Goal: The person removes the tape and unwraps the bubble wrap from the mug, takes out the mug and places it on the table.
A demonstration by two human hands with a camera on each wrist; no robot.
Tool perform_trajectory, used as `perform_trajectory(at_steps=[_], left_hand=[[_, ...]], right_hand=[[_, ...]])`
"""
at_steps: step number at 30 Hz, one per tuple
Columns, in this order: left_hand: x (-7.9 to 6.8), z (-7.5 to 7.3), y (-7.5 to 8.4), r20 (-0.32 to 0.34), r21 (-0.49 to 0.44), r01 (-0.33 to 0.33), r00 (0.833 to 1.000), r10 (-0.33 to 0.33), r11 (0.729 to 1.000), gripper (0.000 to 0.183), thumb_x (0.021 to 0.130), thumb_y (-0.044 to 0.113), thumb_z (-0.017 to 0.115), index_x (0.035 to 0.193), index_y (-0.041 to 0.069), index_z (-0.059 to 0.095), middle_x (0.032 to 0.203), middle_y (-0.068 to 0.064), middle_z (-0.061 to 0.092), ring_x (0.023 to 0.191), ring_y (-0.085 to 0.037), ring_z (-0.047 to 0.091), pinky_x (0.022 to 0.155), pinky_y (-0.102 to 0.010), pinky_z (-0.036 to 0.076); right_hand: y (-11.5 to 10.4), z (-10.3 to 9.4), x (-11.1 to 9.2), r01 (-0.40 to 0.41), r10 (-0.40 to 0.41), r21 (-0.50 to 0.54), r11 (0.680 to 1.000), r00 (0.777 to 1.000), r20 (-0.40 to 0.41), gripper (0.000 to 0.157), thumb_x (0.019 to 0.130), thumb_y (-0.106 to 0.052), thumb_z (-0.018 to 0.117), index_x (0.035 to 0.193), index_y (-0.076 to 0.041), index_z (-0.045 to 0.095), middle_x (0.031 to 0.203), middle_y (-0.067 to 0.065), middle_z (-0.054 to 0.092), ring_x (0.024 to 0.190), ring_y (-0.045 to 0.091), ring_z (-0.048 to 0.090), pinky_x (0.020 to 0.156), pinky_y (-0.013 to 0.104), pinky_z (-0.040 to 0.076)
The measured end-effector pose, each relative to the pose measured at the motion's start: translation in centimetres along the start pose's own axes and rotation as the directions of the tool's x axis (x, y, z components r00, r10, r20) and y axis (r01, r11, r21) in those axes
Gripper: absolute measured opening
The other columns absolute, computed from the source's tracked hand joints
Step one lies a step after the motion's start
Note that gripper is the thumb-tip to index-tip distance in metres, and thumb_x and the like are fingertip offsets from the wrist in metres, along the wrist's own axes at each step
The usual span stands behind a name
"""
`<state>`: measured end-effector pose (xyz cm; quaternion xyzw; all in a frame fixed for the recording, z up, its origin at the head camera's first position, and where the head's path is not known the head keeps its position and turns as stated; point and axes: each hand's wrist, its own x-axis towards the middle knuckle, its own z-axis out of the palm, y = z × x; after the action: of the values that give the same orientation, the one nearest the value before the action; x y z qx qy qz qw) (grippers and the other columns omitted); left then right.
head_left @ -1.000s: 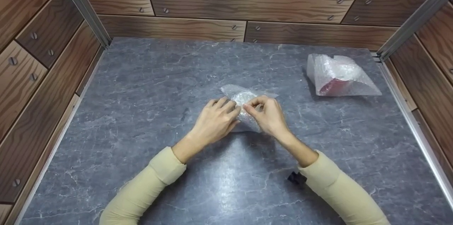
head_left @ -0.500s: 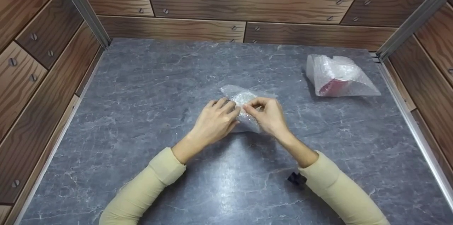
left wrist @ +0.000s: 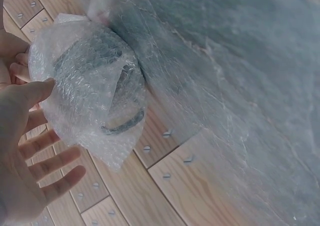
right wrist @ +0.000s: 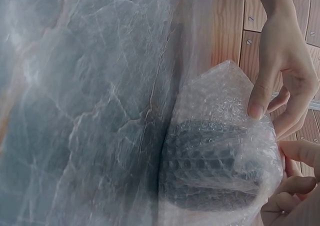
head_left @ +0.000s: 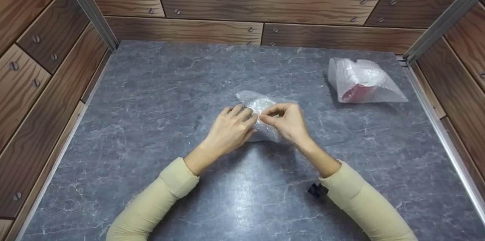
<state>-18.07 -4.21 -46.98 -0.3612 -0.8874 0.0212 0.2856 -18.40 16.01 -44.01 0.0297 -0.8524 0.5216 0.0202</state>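
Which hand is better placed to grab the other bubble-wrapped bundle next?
Probably the right hand: it's nearer that bundle, while the left hand is on the opposite side of the packet.

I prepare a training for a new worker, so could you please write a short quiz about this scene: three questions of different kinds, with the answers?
1. Choose one. Which colour shows through the far bubble-wrapped package?
A) green
B) yellow
C) red

2. True or false: both hands touch the far bubble-wrapped package.

3. Short answer. Can you tell what is inside the near bubble-wrapped package?

Key:
1. C.
2. False; the left hand and the right hand are both at the near one.
3. No; the wrist views show only a dark shape through the wrap.
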Motion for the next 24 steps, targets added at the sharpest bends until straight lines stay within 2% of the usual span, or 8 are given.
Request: perform_trajectory(at_steps=[7,13,24], left_hand=[[0.04,-0.07,0.01,0.012,-0.006,0.001,1.000,-0.001,1.000,0.039,0.097,0.049,0.071,0.125,0.022,0.074,0.118,0.003,0.075,0.110,-0.020,0.070,0.090,-0.035,0.062],[0.11,-0.18,0.01,0.015,-0.009,0.000,1.000,0.000,1.000,0.036,0.097,0.048,0.071,0.123,0.023,0.074,0.117,0.003,0.074,0.108,-0.019,0.070,0.090,-0.034,0.062],[0.27,-0.17,0.04,0.011,-0.008,0.000,1.000,0.001,1.000,0.035,0.097,0.047,0.072,0.121,0.022,0.075,0.116,0.003,0.075,0.107,-0.019,0.070,0.090,-0.034,0.062]], right_hand=[[0.28,0.14,0.12,-0.072,0.072,0.142,0.987,0.997,0.007,0.010,0.084,-0.003,0.085,0.090,0.003,0.081,0.078,-0.002,0.078,0.065,0.005,0.064,0.056,0.016,0.050],[0.34,0.21,0.10,-0.134,0.133,0.236,0.962,0.991,0.019,0.013,0.084,-0.002,0.085,0.094,0.004,0.080,0.077,-0.007,0.077,0.068,0.005,0.069,0.064,0.017,0.058],[0.60,0.51,0.05,-0.138,0.149,0.279,0.950,0.989,-0.019,0.016,0.083,-0.004,0.087,0.095,0.005,0.081,0.075,-0.009,0.076,0.069,0.006,0.068,0.063,0.016,0.056]])
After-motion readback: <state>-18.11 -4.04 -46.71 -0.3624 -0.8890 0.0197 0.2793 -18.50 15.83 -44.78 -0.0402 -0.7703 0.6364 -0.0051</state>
